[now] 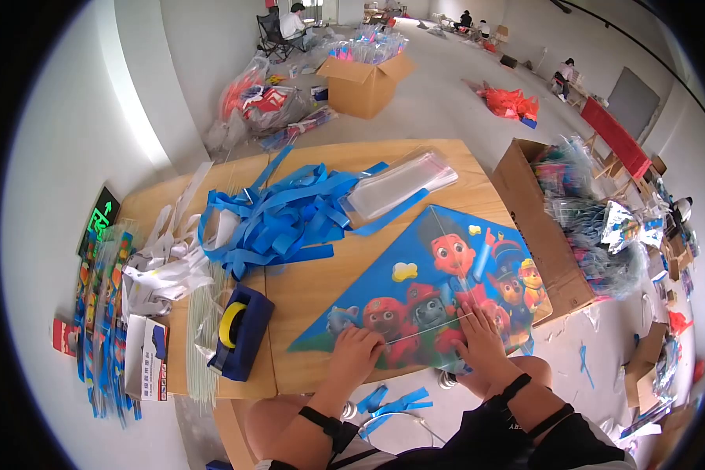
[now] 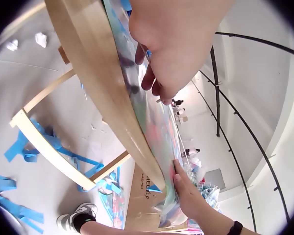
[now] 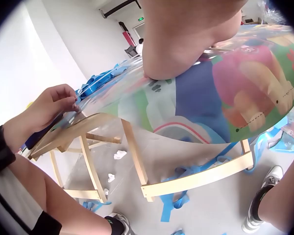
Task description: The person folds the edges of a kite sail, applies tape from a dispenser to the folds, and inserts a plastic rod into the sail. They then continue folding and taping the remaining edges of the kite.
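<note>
A kite [image 1: 415, 301] printed with cartoon puppies on blue lies across the front right of the wooden table, its right part overhanging the front edge. A thin pale rod [image 1: 424, 332] runs across the print. My left hand [image 1: 358, 354] pinches this rod near its left end; in the right wrist view the left hand [image 3: 56, 108] shows thumb and fingertips together on it. Flat on the kite, right of the middle, rests my right hand [image 1: 482, 338]. The left wrist view shows that right hand [image 2: 188, 193] with its fingers extended along the sheet.
Blue ribbon strips [image 1: 290, 211] heap at the table's back, beside clear plastic sleeves [image 1: 403, 184]. A tape dispenser [image 1: 243, 333], thin rods [image 1: 204, 337] and white strips [image 1: 164, 274] lie left. An open carton [image 1: 544, 235] of bagged goods stands right of the table.
</note>
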{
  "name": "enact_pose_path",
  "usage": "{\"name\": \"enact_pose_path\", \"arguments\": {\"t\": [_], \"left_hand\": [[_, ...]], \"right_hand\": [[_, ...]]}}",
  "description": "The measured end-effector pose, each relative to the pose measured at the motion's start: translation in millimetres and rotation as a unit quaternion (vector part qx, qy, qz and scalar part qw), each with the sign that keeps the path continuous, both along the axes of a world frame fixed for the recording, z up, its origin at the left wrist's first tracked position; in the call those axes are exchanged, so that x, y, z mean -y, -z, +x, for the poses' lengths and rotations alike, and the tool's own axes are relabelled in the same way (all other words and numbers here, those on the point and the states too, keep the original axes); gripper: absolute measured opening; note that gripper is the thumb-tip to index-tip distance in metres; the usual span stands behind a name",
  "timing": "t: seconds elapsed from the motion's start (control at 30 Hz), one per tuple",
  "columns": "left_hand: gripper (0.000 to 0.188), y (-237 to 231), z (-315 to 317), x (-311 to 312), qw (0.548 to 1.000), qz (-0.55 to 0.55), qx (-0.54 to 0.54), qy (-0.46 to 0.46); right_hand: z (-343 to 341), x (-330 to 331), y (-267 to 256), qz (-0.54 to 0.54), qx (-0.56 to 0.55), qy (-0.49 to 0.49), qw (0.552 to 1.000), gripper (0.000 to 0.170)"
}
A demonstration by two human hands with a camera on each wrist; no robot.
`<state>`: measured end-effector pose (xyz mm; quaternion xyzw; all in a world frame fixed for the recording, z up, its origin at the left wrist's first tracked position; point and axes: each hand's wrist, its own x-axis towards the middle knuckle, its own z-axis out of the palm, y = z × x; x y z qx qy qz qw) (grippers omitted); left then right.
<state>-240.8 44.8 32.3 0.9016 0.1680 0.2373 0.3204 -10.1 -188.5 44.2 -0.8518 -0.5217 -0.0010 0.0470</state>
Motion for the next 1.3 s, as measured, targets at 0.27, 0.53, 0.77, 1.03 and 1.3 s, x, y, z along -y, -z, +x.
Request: {"name": "enact_pose_path", "arguments": {"t": [0.27, 0.53, 0.77, 1.03, 1.3], "left_hand": [[0.007, -5, 3, 4, 0.999, -0.039, 0.017, -0.018], [0.008, 5, 7, -12, 0.989, 0.004, 0.043, -0.139], [0.009, 9, 7, -22, 0.989, -0.012, 0.021, -0.145], [0.011, 10, 8, -26, 0.988, -0.002, 0.021, -0.152], [0.01, 18, 11, -34, 0.986, -0.006, 0.036, -0.164]], "right_hand": [[5, 2, -1, -0.01, -0.024, -0.003, 1.0, 0.075], [-16, -37, -15, 0.039, -0.098, -0.091, 0.99, 0.06], [-29, -52, -1, 0.04, -0.087, -0.111, 0.989, 0.063], [-35, -53, 3, 0.049, -0.07, -0.1, 0.991, 0.058], [-35, -53, 2, 0.041, -0.075, -0.097, 0.992, 0.058]]}}
